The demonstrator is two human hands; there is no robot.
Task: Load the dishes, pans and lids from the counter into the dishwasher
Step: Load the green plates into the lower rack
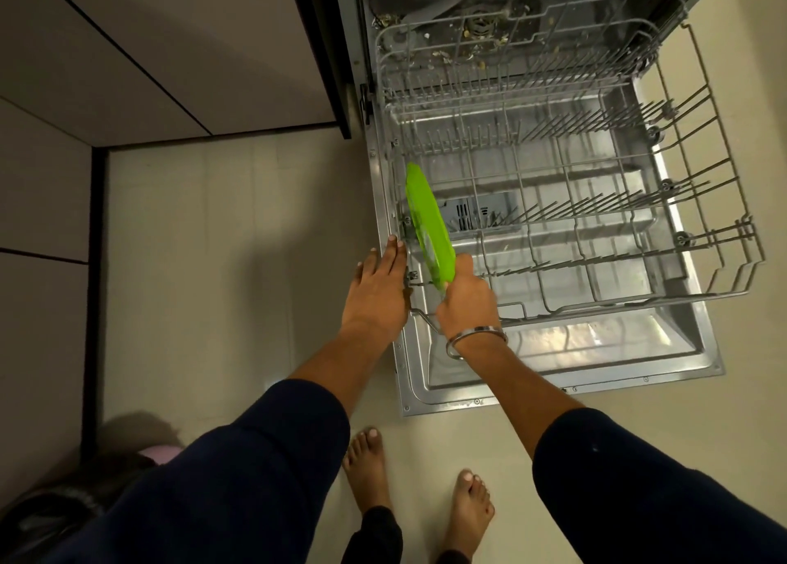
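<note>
The dishwasher stands open, its door (566, 350) folded down flat and the lower wire rack (639, 231) pulled out over it. My right hand (466, 297) grips the near edge of a green plate (426, 218), which stands on edge at the rack's left side, among the front left tines. My left hand (379, 291) lies with straight fingers against the left rim of the rack and holds nothing. Apart from the plate, the rack holds no dishes. The counter and its dishes are out of view.
Food scraps litter the dishwasher's tub floor (468, 39) behind the rack. Cabinet fronts (127, 52) run along the left. My bare feet (417, 478) stand on the pale tiled floor (234, 244) just in front of the door's near left corner.
</note>
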